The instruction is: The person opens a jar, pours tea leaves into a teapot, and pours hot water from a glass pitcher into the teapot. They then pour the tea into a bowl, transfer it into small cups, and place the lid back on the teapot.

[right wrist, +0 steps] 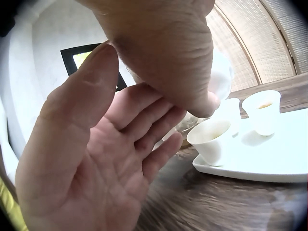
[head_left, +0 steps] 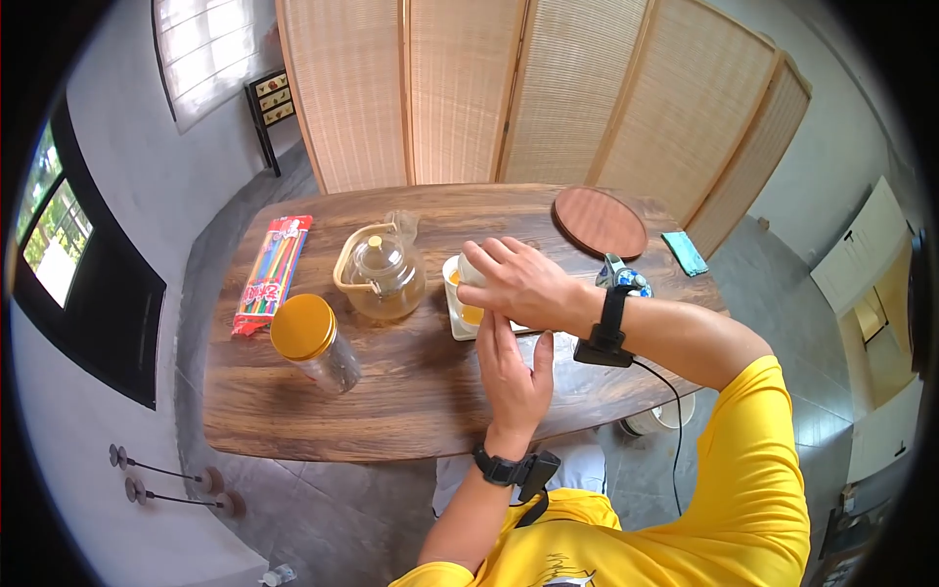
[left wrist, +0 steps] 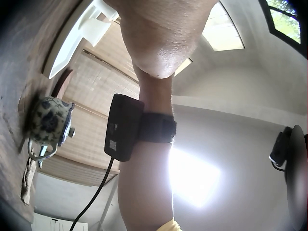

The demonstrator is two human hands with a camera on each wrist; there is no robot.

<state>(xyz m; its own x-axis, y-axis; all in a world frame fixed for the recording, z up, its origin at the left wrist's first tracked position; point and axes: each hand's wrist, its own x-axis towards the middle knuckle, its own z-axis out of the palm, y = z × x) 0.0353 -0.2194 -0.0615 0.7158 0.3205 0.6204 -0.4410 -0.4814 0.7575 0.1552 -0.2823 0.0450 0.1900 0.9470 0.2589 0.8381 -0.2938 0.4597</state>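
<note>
My right hand (head_left: 523, 281) reaches across from the right and grips a white cup (right wrist: 222, 79), mostly hidden behind the fingers. It hangs over a white tray (right wrist: 269, 173) carrying small white cups; one (right wrist: 211, 147) stands at the near corner, another (right wrist: 262, 113) farther along. Yellow liquid shows in the cups in the head view. My left hand (head_left: 514, 384) comes up from the table's near side, its fingers straight and the palm bare. Its fingertips lie right beneath the right hand. In the left wrist view, the right forearm (left wrist: 149, 178) fills the middle.
Left of the tray stand a glass teapot (head_left: 381, 279), a yellow-lidded jar (head_left: 318, 342) and a red packet of coloured sticks (head_left: 274, 274). A blue-and-white teapot (left wrist: 50, 120) sits to the right. Farther back lie a round wooden tray (head_left: 600, 223) and a teal cloth (head_left: 685, 253).
</note>
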